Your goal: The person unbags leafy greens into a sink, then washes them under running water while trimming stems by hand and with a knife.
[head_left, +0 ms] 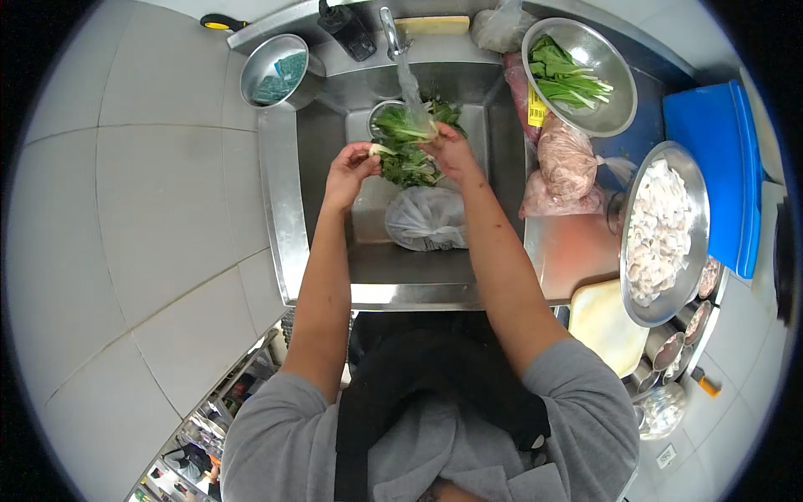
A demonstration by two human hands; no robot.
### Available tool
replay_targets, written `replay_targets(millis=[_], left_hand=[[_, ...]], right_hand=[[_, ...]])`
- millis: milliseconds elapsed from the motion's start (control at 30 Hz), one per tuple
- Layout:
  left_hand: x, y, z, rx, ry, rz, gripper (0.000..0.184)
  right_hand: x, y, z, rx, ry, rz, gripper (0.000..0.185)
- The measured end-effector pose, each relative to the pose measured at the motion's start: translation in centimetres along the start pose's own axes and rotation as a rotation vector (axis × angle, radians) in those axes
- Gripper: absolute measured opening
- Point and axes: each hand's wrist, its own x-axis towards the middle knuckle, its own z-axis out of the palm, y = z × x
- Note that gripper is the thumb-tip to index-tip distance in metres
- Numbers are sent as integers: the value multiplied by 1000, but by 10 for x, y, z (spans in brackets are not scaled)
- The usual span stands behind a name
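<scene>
Over the steel sink [335, 243], my left hand [355, 170] pinches the pale end of a leafy green stalk [382, 151]. My right hand [452, 151] grips more leafy greens [401, 125] under the water running from the faucet [391, 33]. Below the hands, a heap of dark green leaves [411, 167] lies in the basin. Nearer to me in the sink rests a white plastic bag [427, 219]. A round metal strainer or bowl [375, 122] is partly hidden behind the greens.
At the right stand a bowl of cut greens [620, 84], a bowl of white pieces [699, 243], bagged meat [569, 159], a blue bin [711, 159] and a cutting board [611, 326]. A metal pot [311, 84] and a black device [347, 32] stand at the back left.
</scene>
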Motion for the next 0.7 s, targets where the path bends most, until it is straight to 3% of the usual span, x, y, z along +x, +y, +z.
replay_targets(millis=[167, 233, 333, 433, 500, 533, 600, 700], left_hand=[[25, 7, 39, 103, -122, 190, 22], [42, 10, 53, 197, -137, 200, 27], [50, 31, 79, 584, -74, 197, 32], [78, 17, 84, 679, -74, 154, 30], [85, 12, 87, 628, -76, 185, 27], [87, 11, 89, 577, -78, 212, 23], [91, 15, 89, 546, -119, 201, 22], [93, 16, 85, 500, -158, 148, 21]], right_hand=[[-17, -27, 0, -127, 35, -96, 30], [-20, -34, -4, -174, 16, -140, 30], [-20, -45, -12, -306, 91, -224, 29], [-29, -65, -9, -583, 171, -334, 30], [-38, -80, -2, -915, 298, -426, 33], [-44, -90, 4, -916, 300, -428, 33], [-53, -103, 17, -1120, 233, -523, 33], [-45, -105, 23, -1163, 104, -586, 30]])
